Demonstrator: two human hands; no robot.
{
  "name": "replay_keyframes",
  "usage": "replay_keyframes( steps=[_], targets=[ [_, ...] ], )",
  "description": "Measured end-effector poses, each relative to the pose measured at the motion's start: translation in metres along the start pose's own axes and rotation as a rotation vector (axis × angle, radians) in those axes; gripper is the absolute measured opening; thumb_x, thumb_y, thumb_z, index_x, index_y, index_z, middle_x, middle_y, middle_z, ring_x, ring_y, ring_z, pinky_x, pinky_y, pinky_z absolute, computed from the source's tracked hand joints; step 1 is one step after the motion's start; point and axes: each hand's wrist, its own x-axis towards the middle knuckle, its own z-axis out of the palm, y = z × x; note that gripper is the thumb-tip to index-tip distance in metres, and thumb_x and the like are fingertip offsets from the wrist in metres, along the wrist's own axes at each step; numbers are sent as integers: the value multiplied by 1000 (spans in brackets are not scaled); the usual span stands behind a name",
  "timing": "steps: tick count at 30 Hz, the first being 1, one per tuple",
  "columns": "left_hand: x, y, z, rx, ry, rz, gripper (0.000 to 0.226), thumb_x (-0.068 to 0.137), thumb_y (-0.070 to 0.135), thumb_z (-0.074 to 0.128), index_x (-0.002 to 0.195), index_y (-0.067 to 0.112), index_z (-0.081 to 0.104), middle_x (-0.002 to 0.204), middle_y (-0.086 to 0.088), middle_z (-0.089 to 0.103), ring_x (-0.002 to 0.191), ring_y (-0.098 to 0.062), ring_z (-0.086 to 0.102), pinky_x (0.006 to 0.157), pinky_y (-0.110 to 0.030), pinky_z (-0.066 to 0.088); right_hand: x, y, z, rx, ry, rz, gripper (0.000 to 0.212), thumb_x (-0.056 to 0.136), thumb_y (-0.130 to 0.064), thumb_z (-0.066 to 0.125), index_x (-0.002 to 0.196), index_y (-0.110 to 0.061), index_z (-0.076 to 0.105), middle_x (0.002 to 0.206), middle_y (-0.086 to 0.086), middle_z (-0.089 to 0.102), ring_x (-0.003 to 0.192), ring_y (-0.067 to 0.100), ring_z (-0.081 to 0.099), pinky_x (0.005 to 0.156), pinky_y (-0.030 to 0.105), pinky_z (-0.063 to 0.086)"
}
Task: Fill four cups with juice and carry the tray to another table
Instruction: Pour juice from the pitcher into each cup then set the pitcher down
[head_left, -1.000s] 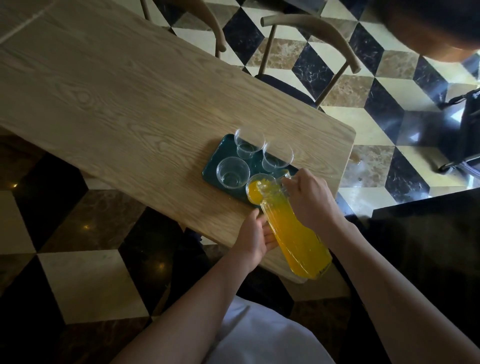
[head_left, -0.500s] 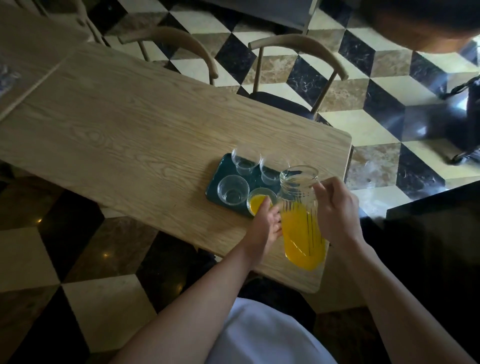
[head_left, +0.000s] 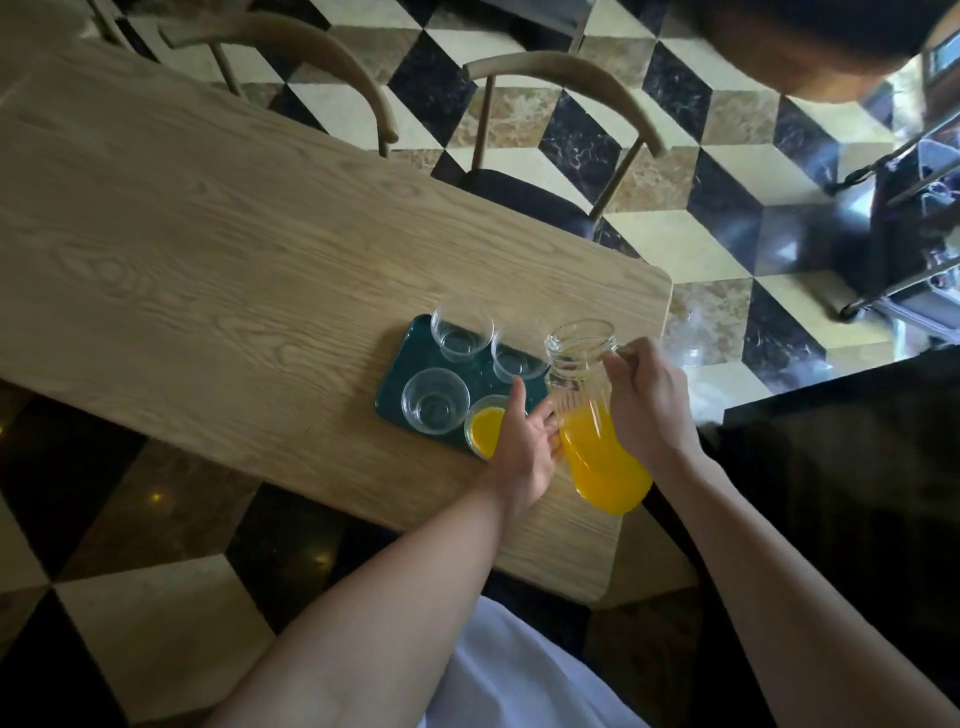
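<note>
A ribbed glass jug (head_left: 592, 415), half full of orange juice, is held nearly upright in the right hand (head_left: 649, 410). Four clear cups sit on a dark green tray (head_left: 400, 374) just beyond the left hand (head_left: 524, 447). The cup nearest that hand (head_left: 485, 431) holds juice; three cups (head_left: 435, 400) are empty.

1. I see my right hand (head_left: 647, 402) wrapped around a glass jug (head_left: 592, 415), roughly upright and half full of orange juice.
2. My left hand (head_left: 524, 441) rests against the jug's side, fingers spread.
3. On the wooden bench (head_left: 234, 260), a dark green tray (head_left: 400, 371) holds four cups: one filled cup (head_left: 485, 431), three empty cups (head_left: 435, 400).
</note>
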Motion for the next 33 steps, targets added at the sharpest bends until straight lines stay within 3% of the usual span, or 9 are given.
replay_keyframes(
  steps=[5, 9, 13, 27, 33],
  targets=[
    [8, -4, 0, -86, 37, -39, 90, 88, 84, 19, 155, 27, 38, 165, -15, 26, 152, -33, 22, 120, -46, 19, 23, 2, 6, -100, -98, -15, 28, 102, -30, 51, 92, -4, 53, 82, 8, 63, 77, 30, 57, 68, 45, 47],
    [10, -8, 4, -124, 25, -60, 82, 97, 73, 20, 156, 18, 35, 147, -14, 49, 139, -33, 43, 105, -41, 36, 36, 4, 12, -178, -176, -8, 32, 103, -34, 48, 91, -5, 53, 81, 7, 62, 75, 29, 56, 65, 44, 46],
    [14, -7, 7, -177, 12, -95, 81, 98, 71, 19, 158, 18, 29, 161, -15, 34, 148, -33, 31, 110, -43, 30, 48, 8, 17, -211, -226, 7, 33, 103, -36, 48, 91, -7, 53, 81, 6, 62, 74, 28, 57, 59, 37, 41],
    [22, -14, 8, -270, -12, -184, 93, 89, 82, 27, 161, 24, 16, 167, -15, 19, 153, -36, 18, 124, -51, 14, 62, 11, 25, -334, -326, 53, 34, 104, -42, 44, 96, -10, 52, 88, 11, 62, 68, 20, 51, 52, 29, 30],
    [30, -22, 6, -300, -25, -183, 93, 85, 85, 32, 157, 26, 31, 161, -15, 35, 148, -36, 32, 124, -54, 18, 65, 8, 23, -385, -355, 69, 33, 104, -43, 43, 97, -11, 50, 86, 6, 56, 71, 23, 51, 54, 32, 31]
  ],
)
